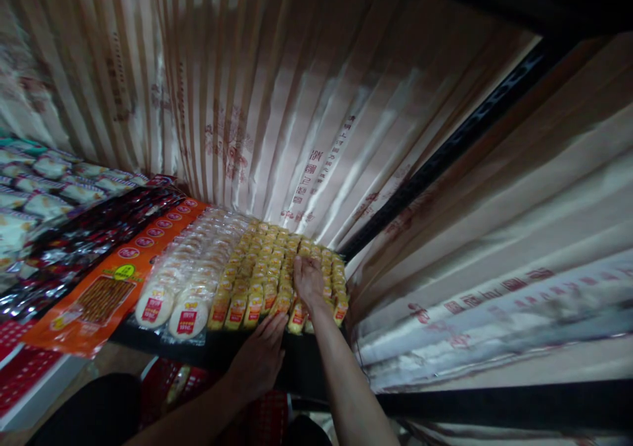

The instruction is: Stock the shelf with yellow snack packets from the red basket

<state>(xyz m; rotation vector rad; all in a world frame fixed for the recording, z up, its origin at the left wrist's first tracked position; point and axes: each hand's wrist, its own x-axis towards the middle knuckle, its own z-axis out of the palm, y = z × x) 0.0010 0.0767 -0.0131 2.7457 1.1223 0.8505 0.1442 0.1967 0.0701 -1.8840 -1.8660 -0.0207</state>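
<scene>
Rows of small yellow-wrapped snack packets (254, 301) with red-and-white labels stand packed together at the end of a dark shelf (198, 340). My right hand (309, 280) reaches over the right-hand rows, resting on the packets with fingers extended; its fingertips are partly hidden among the wrappers. At the front edge, my left hand (260, 357) has its fingers stretched out, the tips touching a front packet of a middle row. Nothing visible is held in either hand. Just left of the yellow rows lie clear-wrapped round white crackers (188, 317), with similar red labels.
An orange bag of stick snacks (106, 294), dark shiny packets (113, 222) and white packets (54, 195) continue leftward. Pleated printed sheeting (277, 103) hangs behind. A black upright post (445, 149) stands right of the rows. Red baskets (30, 373) sit below.
</scene>
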